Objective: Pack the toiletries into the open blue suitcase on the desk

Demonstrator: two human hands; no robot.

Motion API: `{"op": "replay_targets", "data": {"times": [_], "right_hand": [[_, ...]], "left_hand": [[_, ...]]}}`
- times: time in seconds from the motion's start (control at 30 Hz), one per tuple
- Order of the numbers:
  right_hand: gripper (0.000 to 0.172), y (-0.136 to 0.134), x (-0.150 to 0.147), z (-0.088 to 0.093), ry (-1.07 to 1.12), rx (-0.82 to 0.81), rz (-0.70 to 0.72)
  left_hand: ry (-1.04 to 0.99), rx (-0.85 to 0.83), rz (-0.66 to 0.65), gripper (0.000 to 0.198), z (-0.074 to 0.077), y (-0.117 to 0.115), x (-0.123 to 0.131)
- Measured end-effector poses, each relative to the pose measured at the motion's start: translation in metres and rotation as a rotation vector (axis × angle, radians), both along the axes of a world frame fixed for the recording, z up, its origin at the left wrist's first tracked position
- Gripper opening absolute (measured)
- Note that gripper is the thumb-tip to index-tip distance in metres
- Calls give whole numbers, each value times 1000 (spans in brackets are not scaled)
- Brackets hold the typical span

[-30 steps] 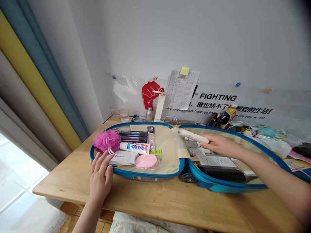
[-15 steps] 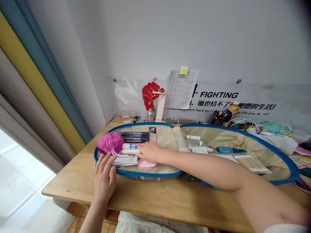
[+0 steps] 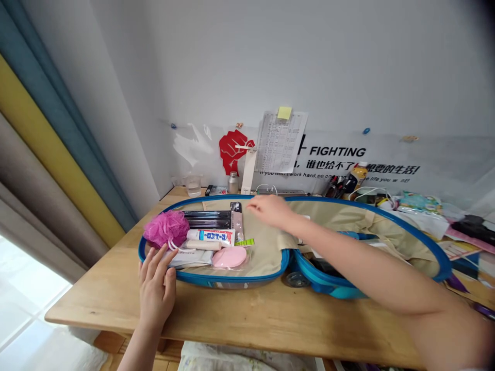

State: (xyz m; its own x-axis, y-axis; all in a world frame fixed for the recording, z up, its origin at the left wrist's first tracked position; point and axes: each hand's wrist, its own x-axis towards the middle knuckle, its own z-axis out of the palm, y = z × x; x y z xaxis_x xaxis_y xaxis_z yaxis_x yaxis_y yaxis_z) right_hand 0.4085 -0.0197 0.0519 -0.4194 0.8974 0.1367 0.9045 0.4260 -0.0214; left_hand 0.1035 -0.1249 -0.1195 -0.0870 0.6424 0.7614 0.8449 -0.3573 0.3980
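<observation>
**Left hand on the suitcase edge, right hand over bare lining**

The open suitcase (image 3: 261, 252) lay on the wooden table (image 3: 270, 319), before both hands. The person's left hand (image 3: 157, 291) rested at its near edge, fingers spread and gripping nothing, tips at or just beside the white cord (image 3: 178, 249) of the pink pouf (image 3: 166, 228). The right hand (image 3: 270, 211) hung above the lining, fingers bunched. Nothing showed in it; its underside was hidden, so whether it held anything small could not be told.

Between the hands, nearer the left, lay a beige roll (image 3: 207, 245), against the toothpaste (image 3: 212, 237) and above the white packet (image 3: 193, 258). Judged by eye: light, probably smooth, firmness unclear; best pinched across the middle, or by its right end, which pointed toward the right hand.

Toothpaste: likely pliant and somewhat slick, so a flat pinch without squeezing. Pouf, just beyond the left fingertips: very light, springy, apt to snag; the cord looked the easiest hold. Pink oval (image 3: 230, 257), below and left of the right hand: in clear wrapping, probably slippery; edges the better hold. Suitcase: the heaviest piece, presumably, with a stiff rim offering firm purchase.
</observation>
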Motion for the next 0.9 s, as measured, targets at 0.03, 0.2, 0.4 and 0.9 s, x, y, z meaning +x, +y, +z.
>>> {"op": "replay_targets", "data": {"times": [0.03, 0.2, 0.4, 0.9], "right_hand": [[42, 6, 23, 6, 18, 11, -73], [30, 23, 129, 7, 49, -152, -228], [29, 1, 181, -25, 53, -406, -172], [25, -16, 148, -53, -104, -297, -87]], "left_hand": [[3, 6, 0, 38, 0, 0, 0], [15, 22, 3, 37, -2, 1, -2], [16, 38, -19, 36, -2, 2, -2], [0, 1, 8, 37, -3, 1, -1]]}}
